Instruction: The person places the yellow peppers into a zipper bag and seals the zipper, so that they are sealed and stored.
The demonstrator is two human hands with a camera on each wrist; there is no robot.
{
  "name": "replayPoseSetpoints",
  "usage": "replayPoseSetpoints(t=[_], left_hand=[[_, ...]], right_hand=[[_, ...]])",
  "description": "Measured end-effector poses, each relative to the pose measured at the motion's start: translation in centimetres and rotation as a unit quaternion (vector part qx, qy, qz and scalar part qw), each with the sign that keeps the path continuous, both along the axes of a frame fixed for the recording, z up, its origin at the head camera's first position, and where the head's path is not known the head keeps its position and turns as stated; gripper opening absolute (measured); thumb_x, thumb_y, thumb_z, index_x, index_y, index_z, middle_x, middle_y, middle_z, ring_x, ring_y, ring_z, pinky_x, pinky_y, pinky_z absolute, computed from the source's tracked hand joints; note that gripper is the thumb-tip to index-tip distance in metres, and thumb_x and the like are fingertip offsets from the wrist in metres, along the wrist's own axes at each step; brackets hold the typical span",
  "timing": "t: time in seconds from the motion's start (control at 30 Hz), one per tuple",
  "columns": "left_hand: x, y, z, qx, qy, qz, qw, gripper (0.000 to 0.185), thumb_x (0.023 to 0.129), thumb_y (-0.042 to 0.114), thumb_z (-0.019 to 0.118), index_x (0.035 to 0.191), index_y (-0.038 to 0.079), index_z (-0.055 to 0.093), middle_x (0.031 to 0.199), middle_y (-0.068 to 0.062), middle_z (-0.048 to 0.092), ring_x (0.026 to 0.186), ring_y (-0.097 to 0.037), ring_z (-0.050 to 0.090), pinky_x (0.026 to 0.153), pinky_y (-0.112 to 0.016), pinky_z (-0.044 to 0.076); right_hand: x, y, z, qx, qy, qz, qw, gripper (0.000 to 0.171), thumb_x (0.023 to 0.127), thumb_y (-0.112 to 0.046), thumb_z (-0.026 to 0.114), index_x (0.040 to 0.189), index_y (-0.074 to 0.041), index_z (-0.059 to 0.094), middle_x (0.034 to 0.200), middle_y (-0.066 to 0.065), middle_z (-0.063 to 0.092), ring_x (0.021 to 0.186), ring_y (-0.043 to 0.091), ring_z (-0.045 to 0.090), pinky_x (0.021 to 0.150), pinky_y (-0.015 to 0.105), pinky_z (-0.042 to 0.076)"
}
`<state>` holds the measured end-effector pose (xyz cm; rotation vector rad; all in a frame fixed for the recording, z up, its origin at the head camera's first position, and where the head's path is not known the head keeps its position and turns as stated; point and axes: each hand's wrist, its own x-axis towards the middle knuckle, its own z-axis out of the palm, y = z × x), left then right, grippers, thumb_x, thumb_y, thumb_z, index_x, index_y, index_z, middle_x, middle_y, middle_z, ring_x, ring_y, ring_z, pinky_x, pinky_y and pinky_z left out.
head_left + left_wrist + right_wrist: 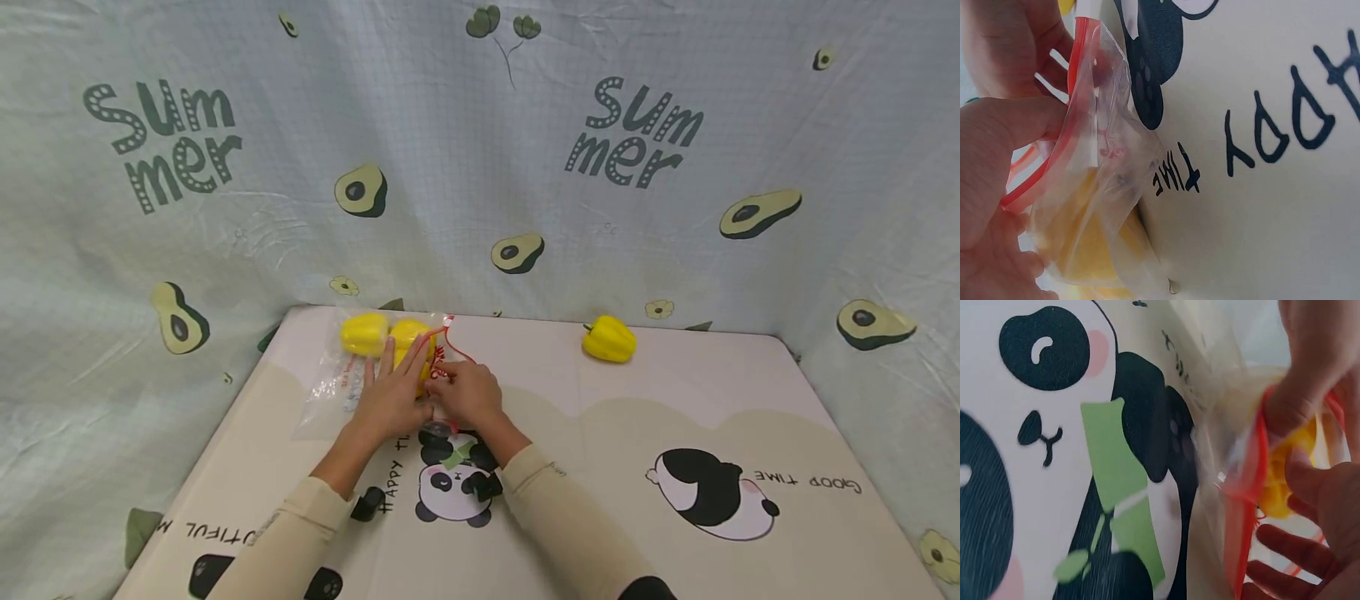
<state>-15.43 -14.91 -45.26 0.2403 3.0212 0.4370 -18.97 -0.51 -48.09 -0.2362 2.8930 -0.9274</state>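
Note:
A clear zip bag [318, 408] with a red closure edge lies on the table at centre left. Inside are several yellow bell peppers [365, 335]. My left hand [392, 398] holds the bag near its mouth, its fingers spread over the peppers. The left thumb [1029, 122] hooks the red edge [1075, 69] and keeps the mouth apart. Beside it my right hand [471, 393] reaches into the mouth. Its thumb is close to a yellow pepper [1275, 494], and its other fingers [1291, 544] are loosely extended. Whether the right fingertips touch the pepper is unclear.
Another yellow bell pepper [609, 338] lies by the table's back edge, right of the bag. Panda prints cover the tablecloth [585, 467]. A curtain [450, 125] with avocado prints hangs behind the table and along its sides.

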Motion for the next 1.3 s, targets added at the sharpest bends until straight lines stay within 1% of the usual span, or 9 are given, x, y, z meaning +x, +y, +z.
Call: replayPoseSetpoints(t=[0.07, 0.2, 0.3, 0.4, 0.53, 0.77, 1.03, 1.17, 1.3], left_hand=[[0.0, 0.1, -0.1, -0.01, 0.006, -0.003, 0.9999, 0.104, 0.085, 0.029, 0.077, 0.168, 0.011, 0.016, 0.178, -0.007, 0.013, 0.163, -0.048, -0.001, 0.128, -0.072, 0.004], [-0.1, 0.2, -0.2, -0.023, 0.014, -0.004, 0.9996, 0.107, 0.084, 0.029, 0.08, 0.168, 0.011, 0.017, 0.177, -0.008, 0.014, 0.162, -0.048, 0.002, 0.131, -0.066, 0.006], [-0.1, 0.2, -0.3, -0.031, 0.014, -0.003, 0.9994, 0.108, 0.083, 0.028, 0.081, 0.168, 0.011, 0.016, 0.177, -0.008, 0.013, 0.162, -0.048, 0.003, 0.132, -0.063, 0.007], [-0.2, 0.3, -0.4, -0.043, 0.011, 0.0, 0.999, 0.11, 0.083, 0.029, 0.081, 0.169, 0.013, 0.014, 0.178, -0.006, 0.011, 0.163, -0.047, 0.001, 0.133, -0.06, 0.008], [-0.2, 0.4, -0.5, -0.045, 0.011, 0.001, 0.9989, 0.111, 0.082, 0.027, 0.081, 0.169, 0.014, 0.013, 0.178, -0.005, 0.01, 0.163, -0.047, 0.001, 0.133, -0.058, 0.01], [-0.1, 0.5, -0.3, -0.038, 0.015, -0.001, 0.9992, 0.108, 0.082, 0.024, 0.08, 0.168, 0.011, 0.016, 0.178, -0.008, 0.013, 0.162, -0.048, 0.004, 0.132, -0.06, 0.013], [-0.1, 0.3, -0.4, -0.023, 0.02, -0.005, 0.9995, 0.106, 0.081, 0.021, 0.077, 0.167, 0.009, 0.018, 0.177, -0.009, 0.015, 0.162, -0.05, 0.005, 0.132, -0.06, 0.012], [-0.1, 0.3, -0.4, -0.018, 0.028, -0.007, 0.9994, 0.105, 0.081, 0.02, 0.076, 0.167, 0.009, 0.018, 0.177, -0.009, 0.016, 0.161, -0.051, 0.006, 0.132, -0.061, 0.012], [0.1, 0.4, -0.3, -0.015, 0.031, -0.009, 0.9994, 0.103, 0.08, 0.019, 0.076, 0.166, 0.007, 0.021, 0.176, -0.011, 0.017, 0.161, -0.051, 0.007, 0.132, -0.062, 0.012]], right_hand=[[-0.1, 0.6, -0.1, -0.03, 0.007, -0.01, 0.999, 0.045, 0.095, -0.042, 0.075, 0.136, -0.026, 0.071, 0.128, 0.005, 0.077, 0.114, 0.028, 0.071, 0.09, 0.039, 0.06], [-0.4, 2.3, 0.0, -0.095, 0.026, -0.034, 0.995, 0.037, 0.095, -0.029, 0.077, 0.131, -0.02, 0.075, 0.127, 0.006, 0.077, 0.115, 0.029, 0.07, 0.098, 0.045, 0.059], [-0.7, 3.7, 0.2, -0.128, 0.037, -0.047, 0.99, 0.032, 0.095, -0.024, 0.077, 0.127, -0.018, 0.077, 0.124, 0.005, 0.078, 0.111, 0.027, 0.071, 0.095, 0.041, 0.062], [-1.0, 5.1, 0.2, -0.143, 0.056, -0.055, 0.987, 0.029, 0.095, -0.02, 0.077, 0.124, -0.016, 0.079, 0.12, 0.005, 0.079, 0.108, 0.025, 0.073, 0.092, 0.039, 0.063], [-1.6, 7.0, 0.5, -0.155, 0.073, -0.064, 0.983, 0.028, 0.095, -0.016, 0.077, 0.122, -0.015, 0.079, 0.116, 0.005, 0.081, 0.105, 0.024, 0.075, 0.091, 0.039, 0.064], [-2.3, 10.3, 0.9, -0.187, 0.073, -0.086, 0.976, 0.028, 0.096, -0.017, 0.076, 0.124, -0.013, 0.078, 0.117, 0.006, 0.08, 0.108, 0.024, 0.075, 0.094, 0.038, 0.063], [-2.8, 13.2, 1.7, -0.223, 0.063, -0.111, 0.967, 0.029, 0.097, -0.016, 0.075, 0.125, -0.008, 0.077, 0.122, 0.01, 0.079, 0.113, 0.028, 0.075, 0.098, 0.04, 0.062], [-3.0, 14.4, 2.0, -0.215, 0.072, -0.124, 0.966, 0.031, 0.097, -0.016, 0.074, 0.127, -0.008, 0.075, 0.125, 0.011, 0.077, 0.114, 0.03, 0.073, 0.099, 0.042, 0.061], [-3.3, 16.0, 1.9, -0.184, 0.096, -0.159, 0.965, 0.033, 0.097, -0.017, 0.075, 0.128, -0.007, 0.074, 0.127, 0.014, 0.076, 0.115, 0.034, 0.07, 0.101, 0.044, 0.059]])
